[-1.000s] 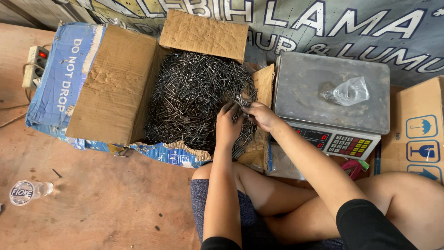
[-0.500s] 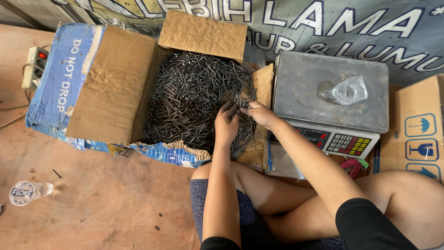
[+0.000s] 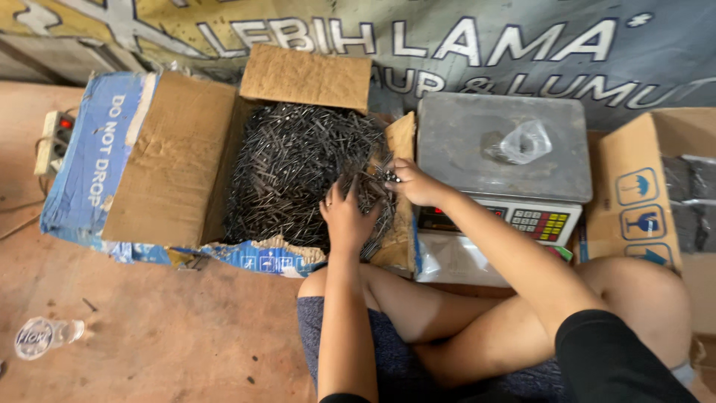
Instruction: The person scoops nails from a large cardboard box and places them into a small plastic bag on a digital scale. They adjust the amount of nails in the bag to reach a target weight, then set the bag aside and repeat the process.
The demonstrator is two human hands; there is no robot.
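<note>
Right hand (image 3: 415, 183) now lifted off nails (image 3: 298, 168)

this looks like the back of a hardware shop or a storeroom, with the work done sitting on a bare reddish floor (image 3: 149, 336). an opened cardboard box (image 3: 171, 157) brimming with dark nails (image 3: 298, 164) stands beside a digital weighing scale (image 3: 503, 149) with a steel pan, the kind used for selling loose goods by weight. another carton (image 3: 641, 186) stands at the right edge, a printed banner (image 3: 447, 45) runs along the back, and a power strip (image 3: 54, 142) lies at the left edge.
</note>
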